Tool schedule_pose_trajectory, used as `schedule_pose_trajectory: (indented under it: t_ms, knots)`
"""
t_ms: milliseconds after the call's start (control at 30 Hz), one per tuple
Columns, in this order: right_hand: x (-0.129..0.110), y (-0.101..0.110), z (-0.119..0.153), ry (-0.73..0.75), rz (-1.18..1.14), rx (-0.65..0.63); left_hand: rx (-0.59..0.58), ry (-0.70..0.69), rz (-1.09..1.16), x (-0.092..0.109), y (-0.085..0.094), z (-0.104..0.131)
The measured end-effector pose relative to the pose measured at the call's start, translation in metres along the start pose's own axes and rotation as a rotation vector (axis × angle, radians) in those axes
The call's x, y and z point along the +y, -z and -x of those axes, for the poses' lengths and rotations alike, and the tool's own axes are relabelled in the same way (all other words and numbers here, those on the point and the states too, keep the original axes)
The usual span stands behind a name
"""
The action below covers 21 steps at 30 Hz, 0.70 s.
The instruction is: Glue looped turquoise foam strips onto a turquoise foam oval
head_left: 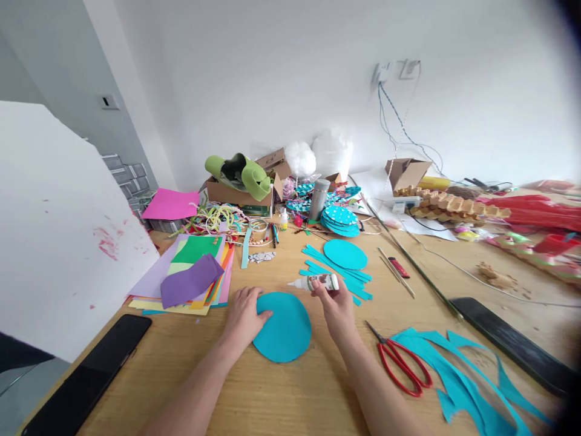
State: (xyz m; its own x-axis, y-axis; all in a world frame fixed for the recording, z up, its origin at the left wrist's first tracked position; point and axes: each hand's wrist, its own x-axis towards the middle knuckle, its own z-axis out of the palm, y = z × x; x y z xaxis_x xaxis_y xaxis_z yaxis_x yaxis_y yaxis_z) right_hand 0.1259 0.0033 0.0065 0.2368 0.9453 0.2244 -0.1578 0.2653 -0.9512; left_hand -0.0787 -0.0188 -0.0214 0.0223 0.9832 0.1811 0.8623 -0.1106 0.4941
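A round blue paper or felt disc (282,330) lies flat on the table in front of me. My left hand (245,316) holds its left edge, thumb on top and the other fingers curled beside it. In my right hand (336,306) is a small white glue bottle (318,281), tipped sideways with its nozzle pointing left above the disc's far edge. Behind that bottle are blue strips (347,272) and another blue disc (345,254). Red-handled scissors (402,363) rest to the right of my right forearm, blades partly apart, beside curved blue offcuts (458,369).
Coloured sheets (195,278) are stacked at left, near a black phone (91,375). Patterned blue discs (339,218) and a grey cylinder (319,200) stand farther back. A long thin rod (408,254), a dark tray-like object (503,339) and egg cartons (449,206) occupy the right side.
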Motion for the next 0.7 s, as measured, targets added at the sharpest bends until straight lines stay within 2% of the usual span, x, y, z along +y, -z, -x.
schedule_pose_trajectory:
  t_ms: [167, 233, 367, 433, 600, 700]
  knots:
    - [-0.0014, 0.0033, -0.0021, -0.026, -0.06, 0.059, 0.045, -0.034, 0.025, 0.0004, -0.0013, -0.0003]
    - [0.0, 0.0044, -0.0036, -0.126, -0.194, 0.046, 0.079, -0.049, 0.044, 0.0019, -0.0008, -0.0004]
    - [0.0037, 0.0041, -0.0062, -0.488, -0.556, 0.001, 0.16, -0.128, 0.115, 0.0064, 0.0013, 0.0001]
    - [0.0033, 0.0024, -0.0058, -0.609, -0.673, -0.037, 0.187, -0.177, 0.149, 0.008, 0.0015, 0.0007]
    - [-0.0036, -0.0021, -0.002, -0.734, -0.82, -0.145, 0.195, -0.213, 0.184, 0.0075, -0.0015, 0.0017]
    - [-0.0052, -0.0027, -0.0016, -0.785, -0.877, -0.154, 0.188, -0.216, 0.189, 0.0055, -0.0038, 0.0013]
